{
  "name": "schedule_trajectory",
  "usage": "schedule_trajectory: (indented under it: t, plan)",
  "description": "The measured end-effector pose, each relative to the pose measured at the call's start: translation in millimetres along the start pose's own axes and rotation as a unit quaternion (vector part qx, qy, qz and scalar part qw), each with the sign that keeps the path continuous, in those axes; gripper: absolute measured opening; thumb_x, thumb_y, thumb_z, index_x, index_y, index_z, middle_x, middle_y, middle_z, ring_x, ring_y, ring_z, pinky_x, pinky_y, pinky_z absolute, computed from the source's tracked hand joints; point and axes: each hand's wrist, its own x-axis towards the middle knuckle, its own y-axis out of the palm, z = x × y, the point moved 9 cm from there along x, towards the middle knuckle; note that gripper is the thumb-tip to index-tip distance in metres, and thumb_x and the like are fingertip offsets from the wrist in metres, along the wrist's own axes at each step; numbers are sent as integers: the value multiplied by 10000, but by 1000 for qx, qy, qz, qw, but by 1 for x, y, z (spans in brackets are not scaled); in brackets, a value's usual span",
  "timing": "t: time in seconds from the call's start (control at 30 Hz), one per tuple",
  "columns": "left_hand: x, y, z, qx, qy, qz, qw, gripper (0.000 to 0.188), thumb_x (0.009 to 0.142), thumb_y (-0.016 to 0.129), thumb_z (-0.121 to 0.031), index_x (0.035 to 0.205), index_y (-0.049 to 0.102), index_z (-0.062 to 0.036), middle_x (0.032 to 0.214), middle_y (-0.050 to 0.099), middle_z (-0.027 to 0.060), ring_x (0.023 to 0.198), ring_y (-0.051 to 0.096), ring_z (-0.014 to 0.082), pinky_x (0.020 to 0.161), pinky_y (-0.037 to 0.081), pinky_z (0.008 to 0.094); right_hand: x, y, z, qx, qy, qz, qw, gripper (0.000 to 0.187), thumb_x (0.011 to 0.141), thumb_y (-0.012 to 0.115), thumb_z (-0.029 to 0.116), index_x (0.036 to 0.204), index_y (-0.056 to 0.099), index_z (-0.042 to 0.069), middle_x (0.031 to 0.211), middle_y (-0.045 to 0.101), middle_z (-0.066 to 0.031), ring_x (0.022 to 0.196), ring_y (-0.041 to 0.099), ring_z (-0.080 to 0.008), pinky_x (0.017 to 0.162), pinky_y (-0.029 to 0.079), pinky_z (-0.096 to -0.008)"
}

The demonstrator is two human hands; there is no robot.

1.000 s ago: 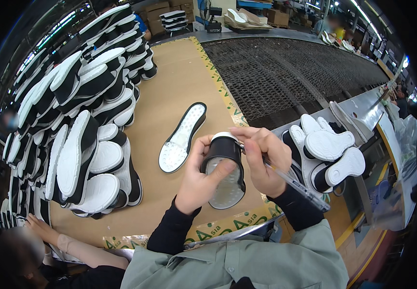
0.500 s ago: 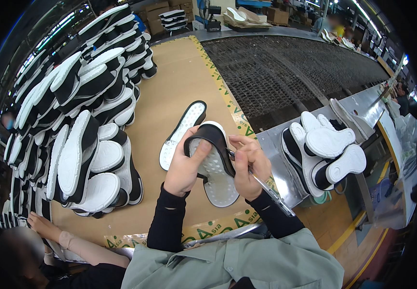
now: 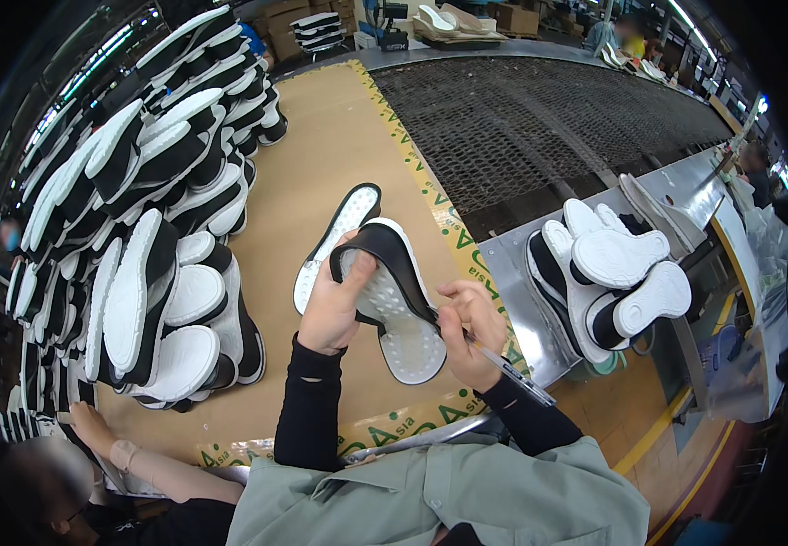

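My left hand (image 3: 328,308) is closed on a slide sandal (image 3: 415,350) with a black strap and a pale, dimpled footbed, its thumb inside the strap and its fingers hidden behind. The sandal is held tilted over the table, strap end away from me. In my right hand (image 3: 474,332) is a slim silver pen-like tool (image 3: 523,377), slanting back toward my wrist. Its tip is hidden by the fingers, which are close to the strap's right edge where it meets the sole. Beyond my left hand lies a second sole (image 3: 350,217), black-rimmed with a white dimpled top.
Tall stacks of black-and-white soles (image 3: 143,300) stand on the left of the brown-covered table (image 3: 312,127). A smaller pile of soles (image 3: 617,259) rests on the metal ledge at right. Beyond runs a dark mesh conveyor (image 3: 539,118). A co-worker's arm (image 3: 152,464) reaches in at lower left.
The sandal has tipped a little, its strap now turned more to the right. My right hand has moved slightly down and away from the strap's top. The view has shifted slightly.
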Motion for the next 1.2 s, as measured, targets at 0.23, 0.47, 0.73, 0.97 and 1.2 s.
schedule_trajectory:
  t: [0.23, 0.47, 0.73, 0.97, 1.2]
  plan:
    - [0, 0, 4, -6, -10, 7, 1000, 482, 932, 679, -299, 1273, 518, 2, 1134, 611, 36, 1039, 571, 110, 937, 444, 270, -5, -10, -1, -14, 32, 42, 999, 221, 827, 651, -45, 689, 490, 18, 646, 520, -90, 720, 581, -290, 658, 458, -361]
    - [-5, 15, -4, -2, 1, 27, 1000, 460, 931, 680, -297, 1249, 520, -5, 1105, 603, 20, 1032, 562, 94, 937, 434, 258, 7, -9, 4, -14, 64, 87, 994, 225, 847, 643, -15, 684, 491, 12, 722, 583, -107, 711, 573, -265, 626, 442, -339]
    - [-10, 29, -10, 37, 12, 75, 996, 489, 900, 712, -331, 1224, 518, -21, 1093, 590, 9, 1023, 544, 78, 931, 418, 245, 58, -7, 28, 3, -43, 51, 998, 217, 850, 655, -4, 696, 506, 27, 669, 565, -74, 743, 601, -267, 707, 489, -349]
    - [-6, 11, -6, 1, -2, 13, 1000, 476, 923, 689, -308, 1249, 518, -5, 1111, 604, 21, 1034, 562, 102, 938, 431, 266, 12, -2, 18, -11, -68, 38, 997, 246, 819, 700, -12, 687, 500, 40, 630, 519, -56, 613, 541, -253, 730, 503, -386]
    - [1, -8, 8, -23, -17, -1, 1000, 503, 930, 680, -317, 1279, 513, 3, 1151, 613, 44, 1052, 577, 125, 942, 452, 294, -26, -15, 3, -30, -3, 34, 999, 236, 827, 682, -24, 702, 492, 41, 644, 541, -63, 674, 579, -280, 727, 494, -392]
